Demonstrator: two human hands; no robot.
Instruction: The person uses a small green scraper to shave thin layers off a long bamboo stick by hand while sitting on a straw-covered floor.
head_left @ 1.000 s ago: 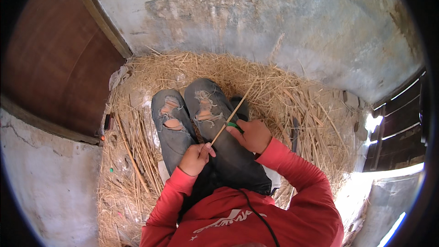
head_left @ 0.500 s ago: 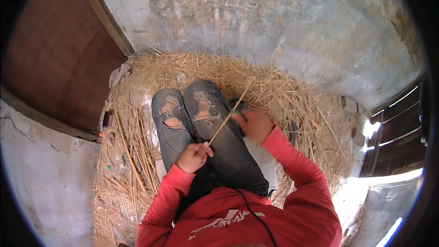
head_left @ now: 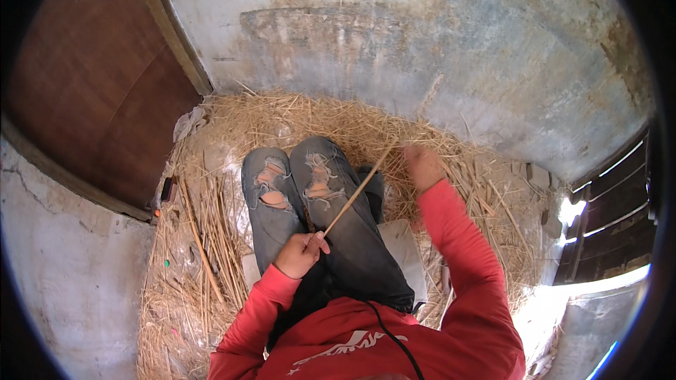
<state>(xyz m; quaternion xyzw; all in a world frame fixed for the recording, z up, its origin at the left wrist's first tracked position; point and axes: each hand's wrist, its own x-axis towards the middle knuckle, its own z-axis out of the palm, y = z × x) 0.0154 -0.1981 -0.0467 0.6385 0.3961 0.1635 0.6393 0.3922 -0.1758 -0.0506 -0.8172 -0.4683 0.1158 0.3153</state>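
Observation:
A slim, straw-coloured stalk (head_left: 359, 190) slants across my right thigh, its far end pointing up and to the right. My left hand (head_left: 301, 255) is closed on its near end, thumb and fingers pinched together above my lap. Close to the stalk's far end is my right hand (head_left: 424, 167), smeared by motion. Its fingers are too blurred to tell whether they grip anything. Under the stalk are my legs in torn grey jeans (head_left: 345, 239).
Loose straw (head_left: 296, 109) covers the floor, with a bundle of long stalks (head_left: 211, 239) to my left and more stalks (head_left: 486, 197) to my right. A plastered wall (head_left: 422, 42) stands ahead, a brown door (head_left: 91, 84) at left, and dark slats (head_left: 612, 204) at right.
My right hand has moved up and away along the stalk toward its far end. The green thing at its fingers earlier is no longer discernible. My left hand keeps its pinch.

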